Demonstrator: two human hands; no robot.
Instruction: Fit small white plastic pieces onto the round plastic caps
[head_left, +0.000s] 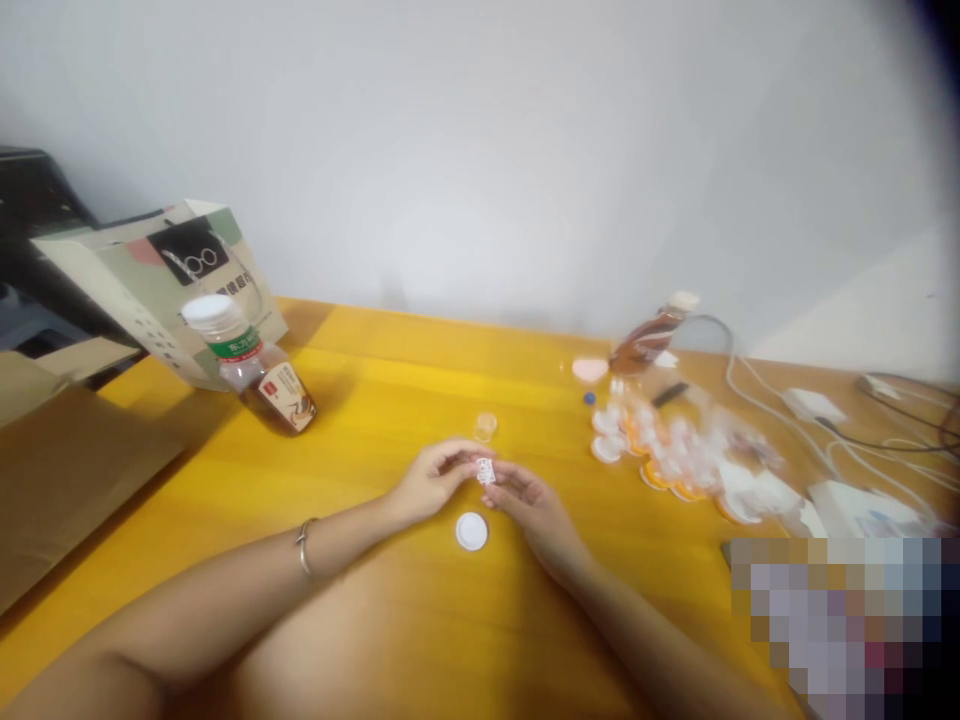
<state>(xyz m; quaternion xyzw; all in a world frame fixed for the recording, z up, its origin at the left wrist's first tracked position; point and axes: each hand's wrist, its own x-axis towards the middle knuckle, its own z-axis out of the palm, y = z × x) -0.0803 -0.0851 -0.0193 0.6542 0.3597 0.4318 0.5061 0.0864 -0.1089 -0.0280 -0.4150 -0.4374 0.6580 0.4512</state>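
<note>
Between the fingertips of both hands is a small white patterned piece (486, 471), roughly square, with pinkish marks; its exact kind is too small to make out. My left hand (437, 478) pinches its left edge, while my right hand (534, 508) grips it from the right. Just below the hands a round white lid (472, 532) lies flat on the yellow table (390, 620). Beyond the fingers stands a small clear container (485, 427), apart from both hands.
At the left stand a paper bag (142, 290), a drink bottle (262, 375) with a white cap and a cardboard box (67, 480). Several small lidded tubs (679, 455), another bottle (649, 340), a blue cap (589, 398) and white cables (795, 430) lie to the right.
</note>
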